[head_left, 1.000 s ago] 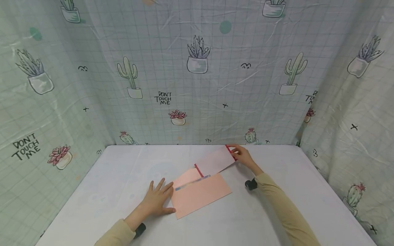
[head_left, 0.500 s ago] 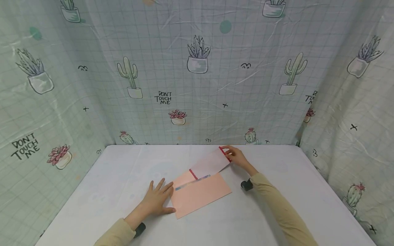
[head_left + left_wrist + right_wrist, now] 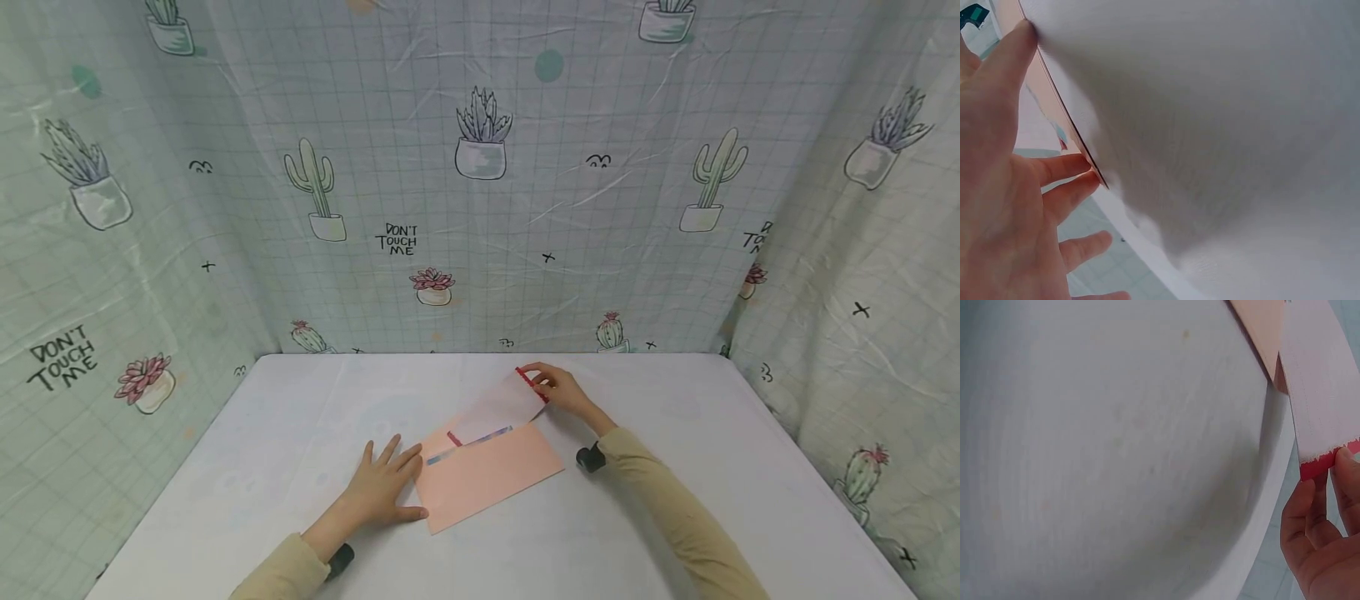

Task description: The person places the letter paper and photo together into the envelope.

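Note:
A peach paper envelope lies slanted near the middle of the table, its back panel showing above a thin bluish patterned strip. My left hand rests at its left end, fingers spread and fingertips at the edge; in the left wrist view the thumb and two fingers touch that edge. My right hand pinches the far right end of a pale pink paper slip with red ends. The slip's lower left part goes behind the front panel and is hidden. In the right wrist view its red end sits between thumb and fingertips.
The white-covered table ends at a curtain printed with cacti, which hangs behind and at both sides. Dark wrist-worn devices show under each forearm, one by the right sleeve.
My right hand has moved left and slightly down, bringing the slip along and sliding its lower left end farther into the envelope. The left hand has stayed in place.

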Tool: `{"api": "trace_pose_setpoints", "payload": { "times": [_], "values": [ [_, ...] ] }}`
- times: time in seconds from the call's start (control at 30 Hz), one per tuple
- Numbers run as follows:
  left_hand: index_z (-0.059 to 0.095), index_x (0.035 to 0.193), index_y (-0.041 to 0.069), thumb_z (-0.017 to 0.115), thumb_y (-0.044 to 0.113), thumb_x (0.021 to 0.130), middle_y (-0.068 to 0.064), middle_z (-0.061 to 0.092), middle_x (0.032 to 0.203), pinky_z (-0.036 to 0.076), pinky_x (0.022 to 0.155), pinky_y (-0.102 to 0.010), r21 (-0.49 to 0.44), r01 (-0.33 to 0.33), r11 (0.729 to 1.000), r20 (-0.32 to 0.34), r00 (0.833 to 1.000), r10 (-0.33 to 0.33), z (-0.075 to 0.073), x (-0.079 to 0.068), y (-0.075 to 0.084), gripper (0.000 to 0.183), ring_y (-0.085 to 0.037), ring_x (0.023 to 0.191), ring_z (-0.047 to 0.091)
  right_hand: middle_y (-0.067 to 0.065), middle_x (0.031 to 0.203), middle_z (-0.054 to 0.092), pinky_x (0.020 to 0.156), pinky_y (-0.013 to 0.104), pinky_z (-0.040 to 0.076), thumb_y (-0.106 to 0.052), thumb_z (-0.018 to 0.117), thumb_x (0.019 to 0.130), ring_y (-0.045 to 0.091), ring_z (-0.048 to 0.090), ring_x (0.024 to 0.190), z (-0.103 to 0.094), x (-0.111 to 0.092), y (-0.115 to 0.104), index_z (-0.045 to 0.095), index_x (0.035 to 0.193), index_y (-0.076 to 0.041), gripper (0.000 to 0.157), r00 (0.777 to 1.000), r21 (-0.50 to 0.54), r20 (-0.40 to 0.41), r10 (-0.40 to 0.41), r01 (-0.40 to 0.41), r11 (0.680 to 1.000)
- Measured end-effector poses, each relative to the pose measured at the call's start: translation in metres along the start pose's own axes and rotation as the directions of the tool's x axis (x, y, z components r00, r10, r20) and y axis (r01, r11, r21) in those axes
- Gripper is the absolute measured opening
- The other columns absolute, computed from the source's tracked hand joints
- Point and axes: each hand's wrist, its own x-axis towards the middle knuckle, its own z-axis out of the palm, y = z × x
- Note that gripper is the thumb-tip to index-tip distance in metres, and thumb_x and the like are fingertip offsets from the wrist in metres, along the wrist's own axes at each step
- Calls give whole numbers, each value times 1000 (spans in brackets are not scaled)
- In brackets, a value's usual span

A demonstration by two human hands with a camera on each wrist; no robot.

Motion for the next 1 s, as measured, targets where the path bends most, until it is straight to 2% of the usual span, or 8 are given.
{"api": "trace_pose_setpoints", "payload": {
  "times": [0.23,0.47,0.63,0.8,1.0],
  "values": [
    [37,135,9,52,65,74,-3,34,143,20,95,-70,-12,36,999,43,998,-36,1,-4,0,84,-40,132,26,16,98,63,56,21,46,0,53,86,18,58,74,10,-2,-6,56,118,-12,34,997,-28,39,-60,62,998],
    [37,135,9,53,63,74,-4,33,144,19,96,-69,-11,39,999,46,998,-39,0,-5,0,84,-39,133,23,16,92,63,51,20,44,1,52,85,13,55,64,17,-4,-9,53,120,-13,38,989,-46,91,-113,118,992],
    [35,137,11,51,65,75,-2,31,145,17,98,-68,-17,49,999,75,996,-48,-1,-4,0,84,-37,135,20,16,89,63,50,19,43,3,52,84,13,54,64,20,-6,-13,47,126,-12,45,979,-66,130,-155,165,984],
    [34,137,11,50,65,74,-2,31,145,17,98,-68,-19,51,999,83,995,-49,-2,-3,0,85,-38,135,20,16,88,63,49,19,43,5,51,84,13,53,61,22,-7,-18,44,130,-13,50,974,-82,158,-163,177,981],
    [34,137,11,50,66,74,-2,31,145,17,98,-68,-18,53,998,83,995,-51,-2,-3,0,85,-38,134,20,15,86,63,46,18,42,5,51,84,10,52,53,25,-6,-16,47,128,-17,50,975,-90,165,-147,163,983]
  ]
}}
